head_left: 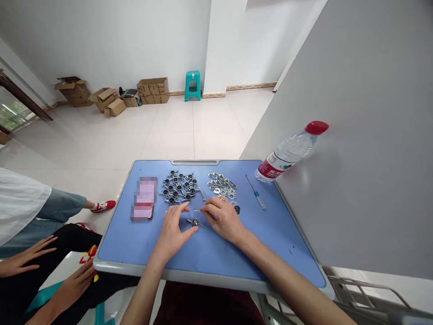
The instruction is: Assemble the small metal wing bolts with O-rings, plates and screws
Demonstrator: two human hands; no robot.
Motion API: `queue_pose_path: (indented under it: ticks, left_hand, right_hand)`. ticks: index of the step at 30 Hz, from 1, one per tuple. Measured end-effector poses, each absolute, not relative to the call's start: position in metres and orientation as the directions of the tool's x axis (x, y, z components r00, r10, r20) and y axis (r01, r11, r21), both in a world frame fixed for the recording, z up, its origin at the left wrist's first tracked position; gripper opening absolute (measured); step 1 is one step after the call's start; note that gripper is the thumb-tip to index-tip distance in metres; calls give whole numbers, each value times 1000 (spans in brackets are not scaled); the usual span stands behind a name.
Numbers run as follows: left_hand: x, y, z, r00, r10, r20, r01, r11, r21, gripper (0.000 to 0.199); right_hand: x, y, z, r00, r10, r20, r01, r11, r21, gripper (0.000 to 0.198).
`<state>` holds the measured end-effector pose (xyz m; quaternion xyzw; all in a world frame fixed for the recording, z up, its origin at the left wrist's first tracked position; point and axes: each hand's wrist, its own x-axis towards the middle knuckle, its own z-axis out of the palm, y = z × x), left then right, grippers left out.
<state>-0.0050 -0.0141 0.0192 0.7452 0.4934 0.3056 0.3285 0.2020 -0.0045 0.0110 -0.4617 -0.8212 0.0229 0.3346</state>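
Note:
My left hand (173, 231) rests on the blue tabletop with thumb and fingers apart. In the gap between them lies a small metal fitting (195, 222) with a round dark centre and side arms, with a thin pin standing up from it. Just to its right, my right hand (223, 220) has its fingertips pinched on a thin, shiny metal piece (196, 210), too small to name. Beyond my left hand sits a cluster of similar black-centred fittings (179, 187). Behind my right hand are a pile of metal eye-ended pieces (219, 180), flat plates (231, 194) and dark rings (237, 209), partly hidden.
A blue-handled screwdriver (259, 198) and a water bottle (287, 153) are on the right. A phone (145, 198) lies left on the table (125, 246). Two people sit or stand at the left, one hand (79, 280) near the table edge. Boxes (153, 91) and a stool (192, 85) stand behind.

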Motion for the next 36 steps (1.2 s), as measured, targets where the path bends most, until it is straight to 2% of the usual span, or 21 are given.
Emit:
queue_pose_path:
  ticks: [4,13,16,21,24,36]
  left_hand:
    - [0,-14,19,388,917,93,580,-322,748,66]
    - [2,-12,18,401,914,63,614,-319,722,64]
    - [2,-12,17,416,907,62,609,-328,722,64]
    - [2,-12,19,417,906,78,609,-342,716,60]
    - [2,-12,20,425,901,90,606,-357,711,58]
    - [1,-15,19,431,894,125,602,-388,698,35]
  right_hand:
    - [198,-4,7,-383,770,511,729,592,-345,27]
    - [197,-5,5,-409,711,572,674,658,-336,25]
    - [198,-7,7,-465,661,588,656,704,-273,27]
    - [199,-10,9,-596,520,612,625,779,-52,27]
    - [200,-11,11,-651,469,596,605,796,35,28]
    - [204,-19,16,-729,428,535,553,828,91,28]
